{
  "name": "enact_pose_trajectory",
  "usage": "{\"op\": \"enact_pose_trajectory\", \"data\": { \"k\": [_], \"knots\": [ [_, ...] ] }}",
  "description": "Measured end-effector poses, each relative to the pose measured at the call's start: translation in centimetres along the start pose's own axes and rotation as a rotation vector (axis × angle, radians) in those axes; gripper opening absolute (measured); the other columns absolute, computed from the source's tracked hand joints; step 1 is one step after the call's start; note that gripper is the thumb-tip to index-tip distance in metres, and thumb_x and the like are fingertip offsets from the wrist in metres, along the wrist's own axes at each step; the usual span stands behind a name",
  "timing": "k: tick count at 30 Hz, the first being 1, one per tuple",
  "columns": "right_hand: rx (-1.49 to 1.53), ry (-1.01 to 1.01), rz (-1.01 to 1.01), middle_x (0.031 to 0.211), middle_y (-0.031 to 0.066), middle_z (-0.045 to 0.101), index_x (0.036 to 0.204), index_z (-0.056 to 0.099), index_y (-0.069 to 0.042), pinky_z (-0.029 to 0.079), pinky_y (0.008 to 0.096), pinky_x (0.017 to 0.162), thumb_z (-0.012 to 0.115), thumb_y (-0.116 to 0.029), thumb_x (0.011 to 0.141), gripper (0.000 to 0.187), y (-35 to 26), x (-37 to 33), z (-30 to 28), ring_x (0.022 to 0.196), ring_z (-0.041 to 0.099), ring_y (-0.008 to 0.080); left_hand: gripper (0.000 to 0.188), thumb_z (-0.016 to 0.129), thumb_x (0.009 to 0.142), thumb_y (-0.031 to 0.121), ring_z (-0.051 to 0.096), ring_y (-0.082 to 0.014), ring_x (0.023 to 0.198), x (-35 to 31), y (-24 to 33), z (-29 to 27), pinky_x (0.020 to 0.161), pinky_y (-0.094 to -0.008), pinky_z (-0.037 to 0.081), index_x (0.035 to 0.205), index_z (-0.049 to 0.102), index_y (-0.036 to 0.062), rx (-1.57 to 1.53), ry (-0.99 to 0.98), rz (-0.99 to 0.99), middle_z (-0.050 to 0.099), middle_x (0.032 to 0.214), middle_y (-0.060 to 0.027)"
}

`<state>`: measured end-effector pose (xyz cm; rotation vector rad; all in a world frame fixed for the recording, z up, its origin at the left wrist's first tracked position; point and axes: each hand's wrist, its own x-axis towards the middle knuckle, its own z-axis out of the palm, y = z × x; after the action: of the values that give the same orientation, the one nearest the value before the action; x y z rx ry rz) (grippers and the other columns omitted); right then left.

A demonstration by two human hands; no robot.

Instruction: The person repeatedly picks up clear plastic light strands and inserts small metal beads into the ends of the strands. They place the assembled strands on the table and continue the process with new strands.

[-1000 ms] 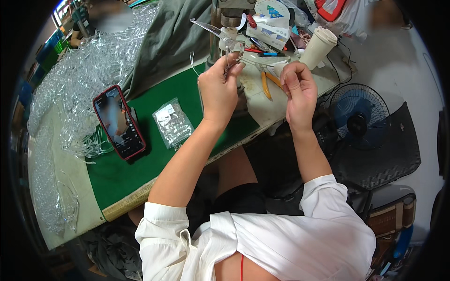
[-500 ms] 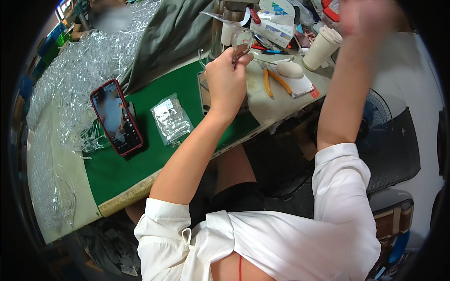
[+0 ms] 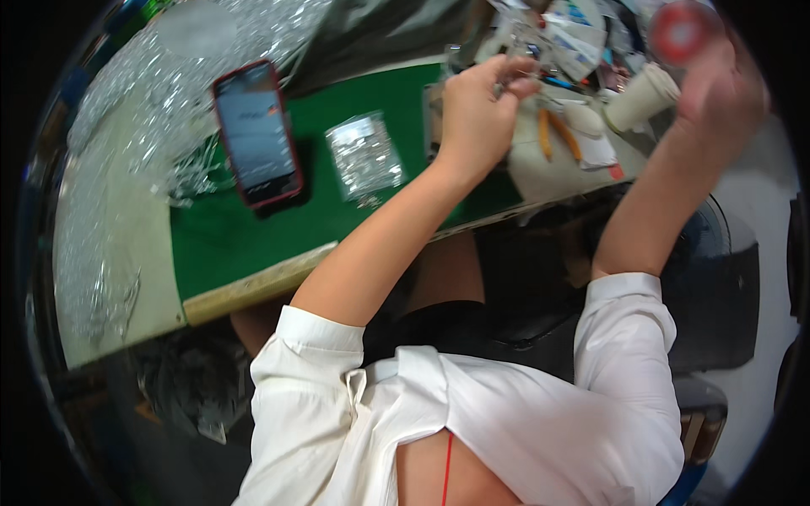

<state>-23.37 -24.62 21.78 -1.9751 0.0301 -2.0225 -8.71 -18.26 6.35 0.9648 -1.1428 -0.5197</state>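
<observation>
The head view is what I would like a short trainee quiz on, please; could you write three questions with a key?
1. True or false: the phone lies on the green mat.
2. Which hand is raised and blurred: A left, B right?
3. What lies between the phone and the left hand?

Key: 1 true. 2 B, the right hand. 3 A small clear bag of parts.
</observation>
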Motion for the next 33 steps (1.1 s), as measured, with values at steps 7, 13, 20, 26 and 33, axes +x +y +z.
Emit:
{"op": "enact_pose_trajectory", "data": {
  "k": [7,13,20,26,33],
  "knots": [
    [-0.054,0.000,0.564,0.122,0.0107,0.051,0.123,0.049,-0.001,0.041,0.0277,0.091,0.054,0.004,0.090,0.034,0.7,-19.8,0.2,0.108,0.052,0.0157,0.013,0.067,0.083,0.002,0.064,-0.0282,0.081,-16.3,9.7,-22.7,0.080,-0.0403,0.053,0.096,0.067,0.0018,-0.463,0.023,0.011,0.068,0.090,-0.0143],
    [-0.067,-0.168,0.657,0.118,0.0061,0.049,0.114,0.052,-0.002,0.040,0.0245,0.086,0.053,0.004,0.091,0.024,0.2,-23.9,0.9,0.096,0.049,0.0116,0.035,0.072,0.084,0.015,0.051,-0.0207,0.091,-33.3,18.9,-43.4,0.088,-0.0380,0.050,0.115,0.057,0.0117,-0.260,0.518,-0.060,0.054,0.094,-0.0019],
    [0.026,-0.315,0.582,0.114,0.0055,0.045,0.103,0.055,-0.002,0.039,0.0219,0.083,0.054,0.004,0.090,0.014,-1.5,-22.7,5.3,0.092,0.048,0.0095,0.032,0.059,0.094,0.021,0.057,-0.0286,0.116,-33.6,15.9,-51.1,0.105,-0.0422,0.044,0.120,0.055,0.0032,-0.225,0.751,-0.089,0.063,0.118,-0.0119],
    [-0.016,-0.329,0.620,0.112,0.0059,0.045,0.097,0.056,-0.002,0.039,0.0218,0.081,0.054,0.005,0.089,0.011,-2.3,-23.7,4.3,0.090,0.048,0.0101,0.043,0.054,0.097,0.039,0.060,-0.0110,0.058,-25.7,15.5,-50.8,0.053,-0.0215,0.048,0.101,0.058,-0.0027,0.462,0.690,-0.907,0.064,0.075,-0.0090],
    [-0.050,-0.283,0.612,0.104,0.0045,0.047,0.092,0.056,-0.003,0.037,0.0218,0.075,0.056,0.005,0.087,0.009,-2.9,-23.3,5.0,0.084,0.044,0.0106,0.024,0.055,0.094,0.024,0.049,-0.0085,0.048,-13.6,12.9,-46.3,0.046,-0.0239,0.038,0.088,0.062,0.0027,0.979,0.204,-0.788,0.061,0.063,-0.0034]
  ]
}}
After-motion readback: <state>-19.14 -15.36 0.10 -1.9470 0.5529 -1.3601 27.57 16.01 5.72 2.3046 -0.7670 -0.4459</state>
